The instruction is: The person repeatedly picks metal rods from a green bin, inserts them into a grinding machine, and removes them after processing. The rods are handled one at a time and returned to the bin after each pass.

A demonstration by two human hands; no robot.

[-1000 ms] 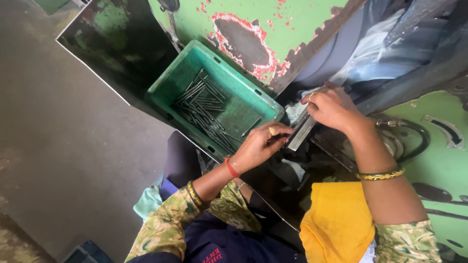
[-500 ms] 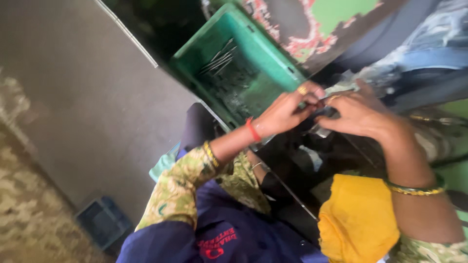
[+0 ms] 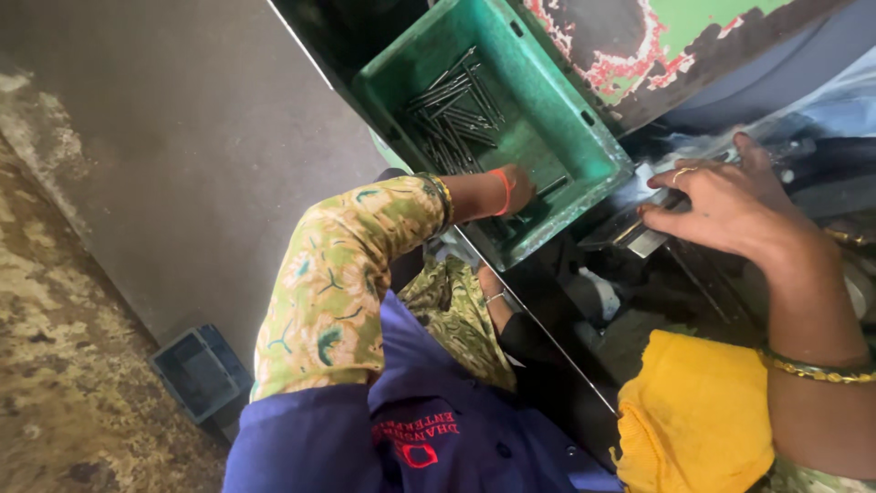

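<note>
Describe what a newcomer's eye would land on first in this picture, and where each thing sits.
The green crate near the top middle stands out, with thin dark metal rods heaped inside and the left hand reaching into it. To the right, the right hand rests on a grey metal part, and a yellow cloth lies at the lower right.

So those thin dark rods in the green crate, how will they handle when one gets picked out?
The rods look like slim straight metal, so probably stiff and heavy for their size. They are round and lie criss-crossed in a loose pile, so neighbours may roll or shift. The left hand reaches into the green crate; its grip is hidden.
</note>
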